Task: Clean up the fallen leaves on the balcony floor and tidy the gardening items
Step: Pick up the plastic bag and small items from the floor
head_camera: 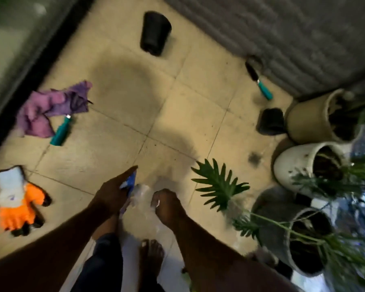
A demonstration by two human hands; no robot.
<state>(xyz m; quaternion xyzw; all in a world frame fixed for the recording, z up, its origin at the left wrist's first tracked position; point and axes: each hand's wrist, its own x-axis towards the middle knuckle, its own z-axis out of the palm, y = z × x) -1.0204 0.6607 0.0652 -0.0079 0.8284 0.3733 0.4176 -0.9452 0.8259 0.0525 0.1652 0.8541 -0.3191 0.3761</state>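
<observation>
The person stands barefoot on the tiled balcony floor (118, 95), both hands out front over a thin clear plastic bag (140, 191). The left hand (112, 189) lies fairly flat with fingers extended, pressing something blue (131, 180) and the bag's edge; whether it pinches them I cannot tell through the blur. The right hand (167, 204) is curled, gripping the bag's other side. Spreading the mouth wide looks like the sensible move before gathering anything.

No loose leaves show clearly. The mid-floor is open; clutter hugs the edges: purple cloth (49, 108) and teal-handled tool (61, 130) by the left sill, orange glove (19, 204) nearer, tipped black pot (155, 32) at the far edge, trowel (258, 81) along the right wall, potted plants (316, 116) crowding the right corner.
</observation>
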